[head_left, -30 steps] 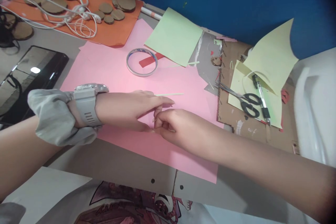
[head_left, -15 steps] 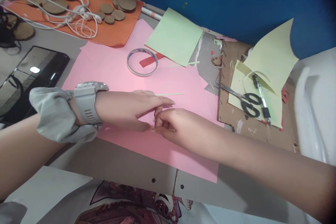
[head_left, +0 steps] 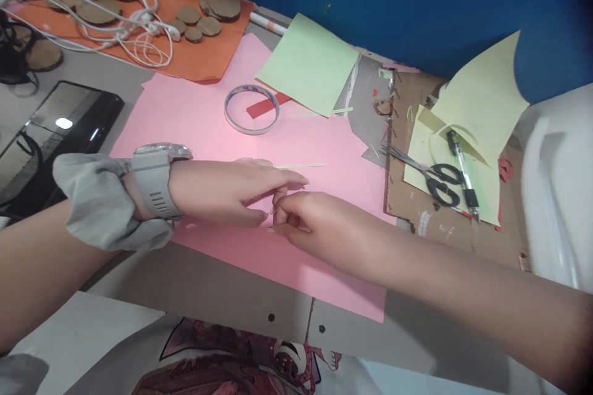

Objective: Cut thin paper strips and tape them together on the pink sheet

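Over the pink paper (head_left: 204,117), my left hand (head_left: 231,191) lies palm down with its fingers stretched out and its thumb apart. A thin pale green paper strip (head_left: 301,166) sticks out from behind its fingers, flat on the paper. Right against those fingertips, my right hand (head_left: 301,216) is curled, thumb and forefinger pinched together. Whatever sits in that pinch, if anything, is too small or hidden to make out. A tape roll (head_left: 251,131) rests beyond my left hand, around part of a red paper strip (head_left: 262,109).
Scissors (head_left: 442,184) and a pen (head_left: 463,173) lie on yellow-green paper over cardboard (head_left: 398,179) at right. A green sheet (head_left: 310,65) is at the back. Cardboard discs (head_left: 222,5) and white cables (head_left: 143,31) cover orange paper (head_left: 208,65). A black glossy device (head_left: 60,129) sits left.
My left thumb has lifted slightly away from my right fingertips. Otherwise both hands and the things around them stay in place.
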{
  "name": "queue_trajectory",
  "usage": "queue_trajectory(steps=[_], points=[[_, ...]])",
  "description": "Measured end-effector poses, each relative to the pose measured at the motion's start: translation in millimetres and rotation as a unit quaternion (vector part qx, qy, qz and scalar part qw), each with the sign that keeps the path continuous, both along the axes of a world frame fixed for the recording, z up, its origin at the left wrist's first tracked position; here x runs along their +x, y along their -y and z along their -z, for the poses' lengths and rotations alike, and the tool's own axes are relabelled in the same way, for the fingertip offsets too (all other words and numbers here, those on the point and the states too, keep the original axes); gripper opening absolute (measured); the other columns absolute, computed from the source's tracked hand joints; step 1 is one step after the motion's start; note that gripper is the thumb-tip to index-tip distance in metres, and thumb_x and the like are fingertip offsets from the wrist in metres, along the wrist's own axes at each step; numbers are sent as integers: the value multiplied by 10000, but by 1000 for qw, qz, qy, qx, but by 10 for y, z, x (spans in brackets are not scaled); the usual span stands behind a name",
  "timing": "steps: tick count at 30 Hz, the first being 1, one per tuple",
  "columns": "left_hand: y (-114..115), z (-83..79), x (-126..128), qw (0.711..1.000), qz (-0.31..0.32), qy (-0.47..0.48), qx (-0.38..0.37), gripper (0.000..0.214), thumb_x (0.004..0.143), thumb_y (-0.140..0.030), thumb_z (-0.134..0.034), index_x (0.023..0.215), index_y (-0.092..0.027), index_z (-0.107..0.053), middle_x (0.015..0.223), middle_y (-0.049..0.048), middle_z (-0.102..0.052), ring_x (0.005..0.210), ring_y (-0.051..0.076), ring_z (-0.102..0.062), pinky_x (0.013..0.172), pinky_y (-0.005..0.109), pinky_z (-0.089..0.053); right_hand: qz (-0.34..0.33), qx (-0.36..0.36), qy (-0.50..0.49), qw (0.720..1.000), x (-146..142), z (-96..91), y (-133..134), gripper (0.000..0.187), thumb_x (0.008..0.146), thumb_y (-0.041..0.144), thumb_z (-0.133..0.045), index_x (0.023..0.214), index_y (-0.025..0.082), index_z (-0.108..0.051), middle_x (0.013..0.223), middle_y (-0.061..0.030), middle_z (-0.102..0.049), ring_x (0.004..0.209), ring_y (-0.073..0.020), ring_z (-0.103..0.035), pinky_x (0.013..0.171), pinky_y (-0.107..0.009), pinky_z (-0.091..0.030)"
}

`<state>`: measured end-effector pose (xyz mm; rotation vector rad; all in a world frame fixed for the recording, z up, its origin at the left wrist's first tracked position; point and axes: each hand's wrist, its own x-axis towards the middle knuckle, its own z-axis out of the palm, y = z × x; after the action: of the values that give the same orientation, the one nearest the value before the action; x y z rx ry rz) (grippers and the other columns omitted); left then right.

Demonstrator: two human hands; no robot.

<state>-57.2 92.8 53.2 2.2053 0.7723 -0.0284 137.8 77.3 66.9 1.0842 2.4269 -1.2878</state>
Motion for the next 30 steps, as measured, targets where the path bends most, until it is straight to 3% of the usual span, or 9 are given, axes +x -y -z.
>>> queue_trajectory(steps=[20, 30], points=[[60, 77, 30, 999, -27, 20, 27, 705, 718, -196, -642, 1362, -235, -358, 1175, 32, -578, 1055, 213, -511, 890, 312, -380, 9, 13, 3, 1000, 1, 47, 22, 135, 818, 197, -453, 753, 205, -571, 697, 31, -575, 608, -104, -475, 522, -252, -284], [68, 22, 50, 999, -26, 9, 18, 686, 700, -147, -599, 1348, -190, -380, 1132, 31, -580, 1033, 219, -513, 891, 323, -366, 3, -70, -15, 997, 52, 12, -80, 141, 861, 252, -472, 786, 223, -587, 791, 37, -624, 655, -112, -528, 555, -246, -337]])
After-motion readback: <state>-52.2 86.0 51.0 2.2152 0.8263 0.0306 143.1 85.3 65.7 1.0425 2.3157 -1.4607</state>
